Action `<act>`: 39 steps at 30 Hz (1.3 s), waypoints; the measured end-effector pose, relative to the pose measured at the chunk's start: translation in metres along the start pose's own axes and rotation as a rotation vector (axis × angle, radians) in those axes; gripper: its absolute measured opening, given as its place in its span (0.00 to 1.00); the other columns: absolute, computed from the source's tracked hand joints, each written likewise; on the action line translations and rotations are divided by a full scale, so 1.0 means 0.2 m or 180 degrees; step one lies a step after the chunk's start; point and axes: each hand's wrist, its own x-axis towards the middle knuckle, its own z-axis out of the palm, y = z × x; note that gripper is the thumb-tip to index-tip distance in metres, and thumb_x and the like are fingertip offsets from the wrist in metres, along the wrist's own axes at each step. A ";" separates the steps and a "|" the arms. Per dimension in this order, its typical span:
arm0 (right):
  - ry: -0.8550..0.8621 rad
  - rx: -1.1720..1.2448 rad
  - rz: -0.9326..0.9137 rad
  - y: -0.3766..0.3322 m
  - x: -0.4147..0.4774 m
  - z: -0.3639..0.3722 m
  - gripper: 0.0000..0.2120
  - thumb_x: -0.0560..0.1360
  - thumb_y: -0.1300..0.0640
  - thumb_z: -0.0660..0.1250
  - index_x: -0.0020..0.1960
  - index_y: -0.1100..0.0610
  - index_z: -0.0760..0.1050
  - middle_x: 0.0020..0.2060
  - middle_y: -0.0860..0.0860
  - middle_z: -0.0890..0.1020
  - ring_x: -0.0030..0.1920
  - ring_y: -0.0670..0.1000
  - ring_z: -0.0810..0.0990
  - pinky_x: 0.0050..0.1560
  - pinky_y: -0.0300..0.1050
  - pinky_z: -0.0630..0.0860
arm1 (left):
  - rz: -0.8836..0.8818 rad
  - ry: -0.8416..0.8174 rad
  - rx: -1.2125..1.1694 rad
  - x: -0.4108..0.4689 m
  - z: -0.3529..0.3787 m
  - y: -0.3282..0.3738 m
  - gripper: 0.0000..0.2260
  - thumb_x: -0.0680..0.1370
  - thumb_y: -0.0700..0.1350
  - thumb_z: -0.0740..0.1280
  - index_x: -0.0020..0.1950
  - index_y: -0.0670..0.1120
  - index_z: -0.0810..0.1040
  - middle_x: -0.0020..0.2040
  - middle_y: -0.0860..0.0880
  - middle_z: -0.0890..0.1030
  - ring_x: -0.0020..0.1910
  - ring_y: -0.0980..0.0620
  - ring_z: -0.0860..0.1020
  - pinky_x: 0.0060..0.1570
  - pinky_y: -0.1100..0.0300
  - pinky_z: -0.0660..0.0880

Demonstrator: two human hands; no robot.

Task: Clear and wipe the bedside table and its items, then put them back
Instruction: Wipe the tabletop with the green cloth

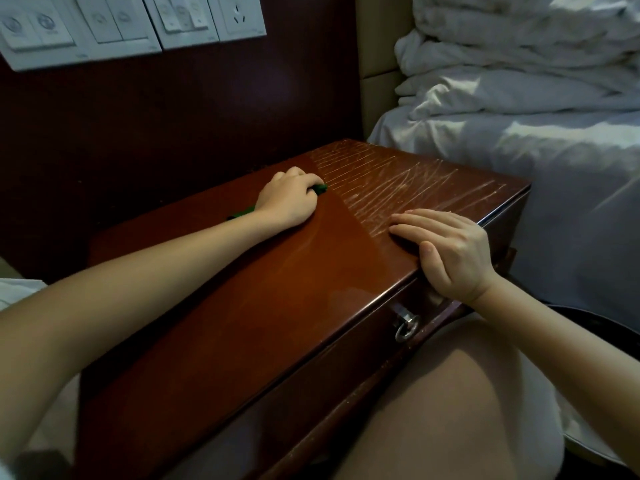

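Observation:
The dark red-brown bedside table (277, 292) fills the middle of the view, its glossy top bare and scratched near the far right corner. My left hand (287, 199) lies on the far part of the top with its fingers curled round a green cloth (320, 188), which peeks out at both sides of the hand. My right hand (446, 247) rests flat on the table's right front edge, fingers straight, holding nothing.
A metal ring pull (407, 327) hangs on the drawer front below my right hand. A bed with crumpled white bedding (519, 98) stands to the right. White switches and a socket (131, 22) sit on the dark wall panel behind. My knee (450, 410) is against the drawer.

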 end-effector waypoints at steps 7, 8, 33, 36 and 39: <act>0.0009 -0.0006 -0.0008 0.00 0.00 0.00 0.28 0.81 0.53 0.44 0.51 0.62 0.82 0.49 0.56 0.84 0.50 0.56 0.83 0.50 0.50 0.79 | 0.0369 -0.0143 -0.0173 -0.22 -0.07 0.11 0.16 0.81 0.45 0.55 0.66 0.57 0.73 0.64 0.54 0.71 0.64 0.51 0.67 0.58 0.57 0.66; 0.0008 -0.0005 -0.0009 0.00 0.00 0.00 0.28 0.81 0.53 0.44 0.51 0.62 0.82 0.49 0.56 0.84 0.50 0.56 0.83 0.49 0.50 0.79 | 0.0434 -0.0158 -0.0199 -0.26 -0.08 0.12 0.16 0.81 0.45 0.55 0.66 0.57 0.73 0.63 0.54 0.71 0.64 0.52 0.67 0.58 0.59 0.65; -0.0003 0.0015 0.0043 0.00 0.00 0.00 0.26 0.80 0.54 0.46 0.50 0.62 0.82 0.48 0.56 0.84 0.49 0.56 0.83 0.52 0.47 0.75 | 0.0787 -0.0381 -0.0630 -0.36 -0.12 0.13 0.15 0.81 0.44 0.58 0.63 0.57 0.76 0.60 0.56 0.74 0.61 0.55 0.69 0.58 0.61 0.64; -0.0017 0.0054 0.0058 0.00 0.00 0.00 0.28 0.81 0.52 0.45 0.50 0.61 0.82 0.48 0.56 0.84 0.49 0.56 0.83 0.51 0.47 0.76 | 0.0589 -0.0263 -0.0516 -0.19 -0.08 0.05 0.15 0.80 0.44 0.57 0.62 0.56 0.77 0.62 0.53 0.74 0.62 0.52 0.70 0.60 0.57 0.68; -0.0001 0.0074 0.0048 0.00 0.00 0.00 0.27 0.80 0.53 0.45 0.50 0.61 0.82 0.48 0.56 0.84 0.49 0.56 0.83 0.50 0.48 0.77 | 0.0201 -0.0083 -0.0272 -0.04 -0.04 -0.04 0.16 0.78 0.44 0.56 0.61 0.55 0.78 0.62 0.49 0.75 0.62 0.47 0.71 0.61 0.50 0.70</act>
